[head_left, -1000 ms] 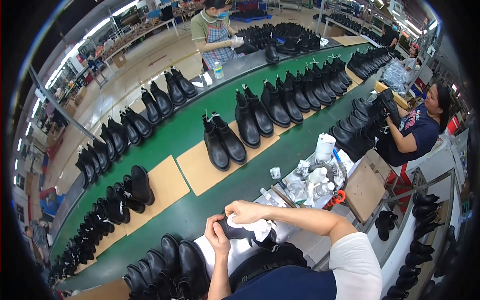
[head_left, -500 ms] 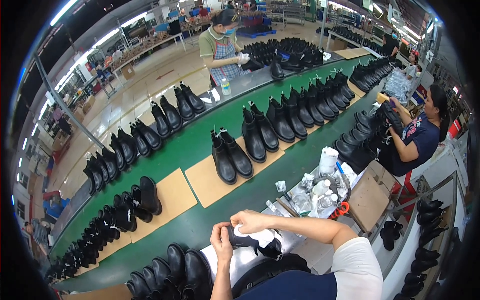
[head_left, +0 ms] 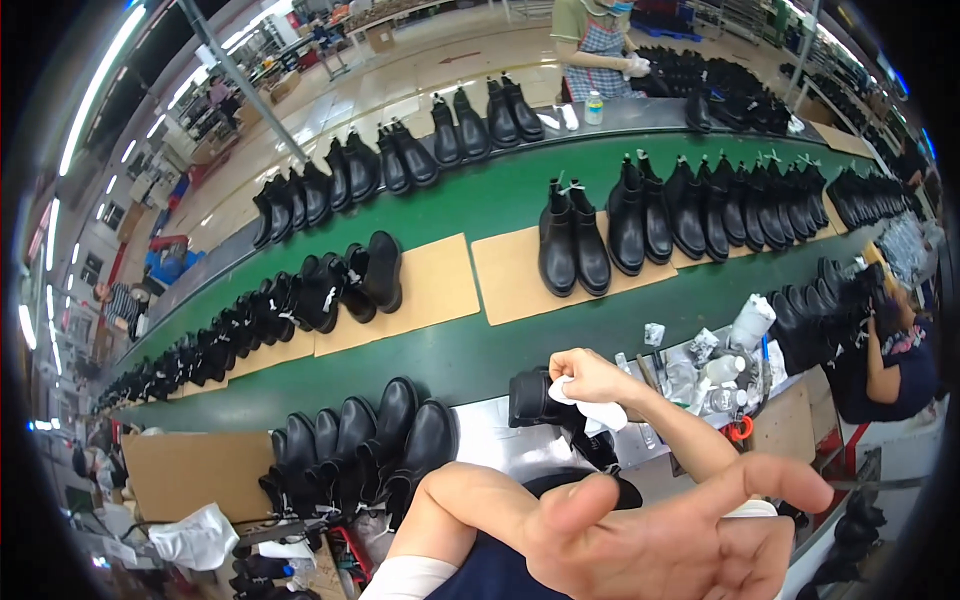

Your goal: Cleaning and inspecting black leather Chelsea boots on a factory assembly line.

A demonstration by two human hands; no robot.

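Raised close to the camera, my left hand (head_left: 650,540) has its fingers spread and holds nothing. My right hand (head_left: 590,385) is closed on a white cloth (head_left: 600,411), which hangs below the fingers. Just left of that hand is a black boot (head_left: 530,398), tilted over the shiny metal surface (head_left: 500,442). The cloth and the fingers hide part of the boot, so I cannot tell whether the right hand also grips it. Left of the metal surface stands a group of black boots (head_left: 428,440), close to my left elbow.
Beyond is a green conveyor (head_left: 440,350) with cardboard sheets (head_left: 440,285) and rows of black boots (head_left: 575,250). Bottles (head_left: 722,370) and orange-handled scissors (head_left: 740,428) lie at the right. A co-worker (head_left: 890,360) sits further right; another person (head_left: 595,55) stands across the conveyor.
My left hand has let go of the boot and risen toward the camera, opening. My right hand still holds the cloth beside the boot. The view has swung left and down.
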